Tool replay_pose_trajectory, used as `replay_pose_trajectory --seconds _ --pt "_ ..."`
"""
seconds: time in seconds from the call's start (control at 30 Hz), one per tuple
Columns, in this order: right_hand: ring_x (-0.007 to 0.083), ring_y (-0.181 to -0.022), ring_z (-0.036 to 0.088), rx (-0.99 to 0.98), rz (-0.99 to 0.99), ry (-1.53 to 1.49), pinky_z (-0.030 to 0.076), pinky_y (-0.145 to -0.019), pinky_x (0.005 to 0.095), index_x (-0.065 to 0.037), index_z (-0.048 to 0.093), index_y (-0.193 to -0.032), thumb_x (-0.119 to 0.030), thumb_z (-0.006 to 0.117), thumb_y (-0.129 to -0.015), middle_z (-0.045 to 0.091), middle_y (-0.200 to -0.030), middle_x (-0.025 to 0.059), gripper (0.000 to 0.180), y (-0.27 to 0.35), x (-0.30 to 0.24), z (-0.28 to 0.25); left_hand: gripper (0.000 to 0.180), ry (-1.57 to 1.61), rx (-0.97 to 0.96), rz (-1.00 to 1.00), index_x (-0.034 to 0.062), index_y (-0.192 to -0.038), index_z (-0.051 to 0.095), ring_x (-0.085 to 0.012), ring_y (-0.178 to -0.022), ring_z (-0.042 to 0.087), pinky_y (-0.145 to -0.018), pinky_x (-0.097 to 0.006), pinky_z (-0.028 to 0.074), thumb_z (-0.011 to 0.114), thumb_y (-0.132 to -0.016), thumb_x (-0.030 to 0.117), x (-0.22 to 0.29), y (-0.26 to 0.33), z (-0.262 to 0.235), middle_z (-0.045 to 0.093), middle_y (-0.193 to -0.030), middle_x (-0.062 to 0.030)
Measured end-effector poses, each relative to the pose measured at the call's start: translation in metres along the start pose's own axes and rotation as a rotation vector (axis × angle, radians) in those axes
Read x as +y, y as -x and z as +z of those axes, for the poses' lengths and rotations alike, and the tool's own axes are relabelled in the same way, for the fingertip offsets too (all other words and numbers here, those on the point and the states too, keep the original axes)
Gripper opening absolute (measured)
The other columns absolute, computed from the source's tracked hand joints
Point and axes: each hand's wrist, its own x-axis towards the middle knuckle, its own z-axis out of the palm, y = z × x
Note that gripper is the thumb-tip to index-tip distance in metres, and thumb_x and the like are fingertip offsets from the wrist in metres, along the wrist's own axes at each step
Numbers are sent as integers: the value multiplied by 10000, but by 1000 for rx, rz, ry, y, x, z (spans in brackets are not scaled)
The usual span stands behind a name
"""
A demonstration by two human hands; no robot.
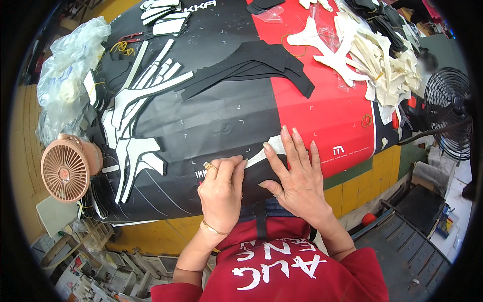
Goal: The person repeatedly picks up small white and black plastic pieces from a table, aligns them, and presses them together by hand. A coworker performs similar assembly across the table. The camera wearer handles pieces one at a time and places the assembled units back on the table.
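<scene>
My left hand pinches the near end of a thin white strip piece on the table, with fingers curled shut on it. My right hand lies flat with fingers spread, pressing the same white piece and a black cut piece under it against the black and red table cover. Both hands sit at the table's front edge, close together. A ring and a bracelet show on my left hand.
Stacks of white-edged black cut pieces lie at the left, long black pieces in the middle, cream pieces at the far right. A small pink fan stands at the left edge, a black fan at the right. Plastic bags lie far left.
</scene>
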Motion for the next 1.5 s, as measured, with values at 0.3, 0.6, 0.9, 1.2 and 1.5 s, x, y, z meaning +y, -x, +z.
replay_pose_trajectory --seconds 0.3,0.6,0.9,1.2,1.5 --pt "371 -1524 207 70 -90 43 79 -1168 665 -240 474 -1512 -635 438 -961 300 -1633 139 679 10 -24 14 121 -38 1 35 25 -998 669 -288 -765 668 -641 -375 552 713 -885 23 -1 3 3 652 -886 -122" --pt "302 -1495 288 20 -94 -4 88 -1202 581 -211 477 -1506 -610 487 -947 356 -1606 112 687 7 -25 18 226 331 -174 -454 -39 -1083 691 -84 -635 639 -562 -228 526 751 -868 -6 -7 5 -51 671 -789 -71" --pt "315 -1518 248 19 -94 17 79 -1204 583 -220 476 -1507 -613 449 -963 343 -1614 125 673 8 -26 19 181 482 -127 -618 -53 -1063 689 -53 -649 630 -563 -204 520 730 -892 -9 -22 15 -55 669 -751 -38" --pt "330 -1526 228 14 -94 12 104 -1187 618 -214 459 -1519 -605 451 -964 329 -1621 134 678 8 -26 20 167 405 -80 -582 -51 -1044 687 -56 -636 622 -561 -213 521 733 -895 9 -22 16 -48 666 -748 -47" --pt "358 -1534 190 -15 -105 51 97 -1198 604 -172 445 -1525 -604 449 -973 288 -1630 170 701 9 -26 19 165 300 -40 -515 -41 -1024 686 -82 -605 630 -546 -227 521 745 -876 2 -17 16 -45 661 -740 -63"
